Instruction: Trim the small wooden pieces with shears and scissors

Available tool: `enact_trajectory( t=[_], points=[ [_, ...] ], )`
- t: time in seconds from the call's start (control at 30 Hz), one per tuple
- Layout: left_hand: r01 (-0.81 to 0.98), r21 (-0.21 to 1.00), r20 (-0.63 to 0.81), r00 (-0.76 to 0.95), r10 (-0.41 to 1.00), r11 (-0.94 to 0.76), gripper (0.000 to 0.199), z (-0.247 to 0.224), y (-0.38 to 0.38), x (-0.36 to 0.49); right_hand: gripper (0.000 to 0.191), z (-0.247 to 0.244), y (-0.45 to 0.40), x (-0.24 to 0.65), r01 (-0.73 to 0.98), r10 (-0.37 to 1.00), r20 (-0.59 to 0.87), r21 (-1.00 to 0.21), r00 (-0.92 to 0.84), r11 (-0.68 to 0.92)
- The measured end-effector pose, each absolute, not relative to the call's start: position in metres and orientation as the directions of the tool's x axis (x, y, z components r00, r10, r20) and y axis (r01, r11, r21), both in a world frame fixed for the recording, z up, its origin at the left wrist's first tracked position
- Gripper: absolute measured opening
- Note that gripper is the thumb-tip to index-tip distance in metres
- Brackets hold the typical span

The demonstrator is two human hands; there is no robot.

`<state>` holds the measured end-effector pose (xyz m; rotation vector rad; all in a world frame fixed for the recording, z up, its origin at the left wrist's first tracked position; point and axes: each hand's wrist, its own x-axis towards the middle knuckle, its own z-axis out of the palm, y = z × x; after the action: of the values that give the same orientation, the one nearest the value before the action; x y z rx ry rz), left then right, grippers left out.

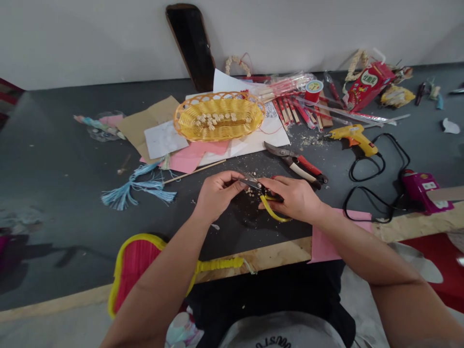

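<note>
OK, scissors (265,200) in R hand (297,198)

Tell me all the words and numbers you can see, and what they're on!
"优酸乳", as best I can read: red carton.
Grey shirt: letters cut off, unclear.
Red spool label: too small.
Purple box labels: too small.
White paper: marks too small.
</note>
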<state>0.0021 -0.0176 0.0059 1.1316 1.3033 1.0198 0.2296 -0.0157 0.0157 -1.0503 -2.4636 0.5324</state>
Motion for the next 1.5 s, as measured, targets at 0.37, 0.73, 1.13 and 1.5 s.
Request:
enact_trajectory(
  t=[0.37, 0.73, 1.13, 1.5],
  points=[
    [0.100, 0.980, -0.178, 0.073, 0.981, 0.170, 0.028, 0.0108, -0.0181, 0.0010, 0.052, 0.0120, -0.0155, 0.2289, 0.602, 0.752, 0.231, -0.478, -0.617, 0.640],
    [0.025, 0.986, -0.167, 0.088, 0.982, 0.165, 0.024, 0.0049, -0.0177, 0.0006, 0.050, 0.0124, -0.0161, 0.2267, 0.605, 0.704, 0.298, -0.364, -0.644, 0.708],
    [0.002, 0.981, -0.192, 0.066, 0.979, 0.192, 0.024, 0.0065, -0.0193, 0.0026, 0.043, 0.0075, -0.0188, 0.2279, 0.598, 0.766, 0.259, -0.499, -0.588, 0.627],
    [-0.062, 0.977, -0.193, 0.147, 0.970, 0.204, 0.016, 0.0046, -0.0196, 0.0016, 0.052, 0.0144, -0.0139, 0.2273, 0.527, 0.739, 0.263, -0.559, -0.620, 0.640]
  ],
)
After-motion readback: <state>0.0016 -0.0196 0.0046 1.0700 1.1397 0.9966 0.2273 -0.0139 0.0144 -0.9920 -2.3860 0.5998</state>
